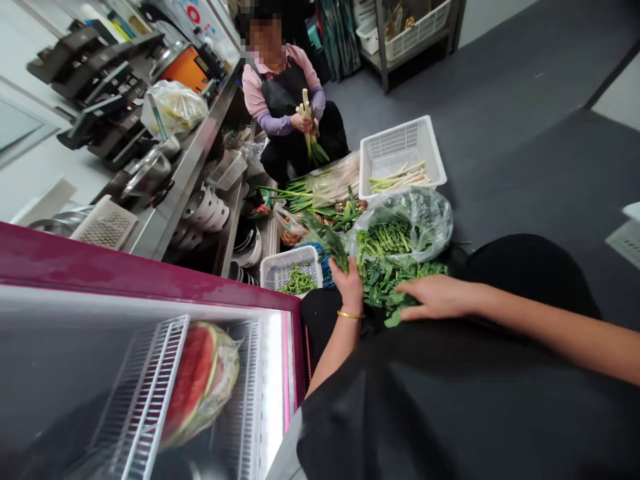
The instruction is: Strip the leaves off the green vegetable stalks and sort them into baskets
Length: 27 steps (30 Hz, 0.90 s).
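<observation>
My left hand [350, 287], with a gold bracelet at the wrist, is closed around a leafy green stem [330, 240] whose leaves point up and away. To its right, my right hand [437, 297] reaches over a heap of loose green leaves [377, 287], thumb and forefinger apart; a leaf [395, 317] lies by the thumb. Just beyond the heap, a clear plastic bag [437, 217] holds many leafy stems [390, 237]. Left of my left hand stands a small white basket [270, 272] with cut green pieces [299, 280] inside.
A co-worker [285, 100] squats ahead, holding leeks or large scallions [307, 117]. A white crate [395, 137] holds trimmed white stalks [400, 179]. An open fridge [270, 387] with cut watermelon [200, 380] is close on my left. A steel counter [173, 213] runs behind it.
</observation>
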### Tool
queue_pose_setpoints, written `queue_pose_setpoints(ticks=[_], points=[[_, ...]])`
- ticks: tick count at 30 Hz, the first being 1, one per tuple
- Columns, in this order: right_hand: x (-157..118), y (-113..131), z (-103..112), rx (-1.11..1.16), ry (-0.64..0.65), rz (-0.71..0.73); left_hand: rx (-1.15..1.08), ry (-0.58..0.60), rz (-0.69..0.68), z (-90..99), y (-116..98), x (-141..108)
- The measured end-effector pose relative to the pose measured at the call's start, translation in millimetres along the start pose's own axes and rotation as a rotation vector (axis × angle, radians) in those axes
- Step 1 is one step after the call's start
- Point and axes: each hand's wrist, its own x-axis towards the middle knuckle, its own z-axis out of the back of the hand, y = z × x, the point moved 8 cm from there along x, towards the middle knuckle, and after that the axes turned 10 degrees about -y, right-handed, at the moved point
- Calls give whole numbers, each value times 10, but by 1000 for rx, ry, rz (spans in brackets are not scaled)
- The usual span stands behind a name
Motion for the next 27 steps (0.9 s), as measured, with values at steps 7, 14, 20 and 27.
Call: queue_pose_setpoints(ticks=[7,14,20,27], points=[[597,-309,297,972,-365,-279,-52,319,218,-382,137,-452],[435,-383,312,1132,-441,-326,-96,513,359,-470,10,-636],[278,-359,661,958,-469,-255,-158,686,491,-592,-45,-811],[2,17,649,11,-816,-6,-188,337,221,-494,-64,-731]])
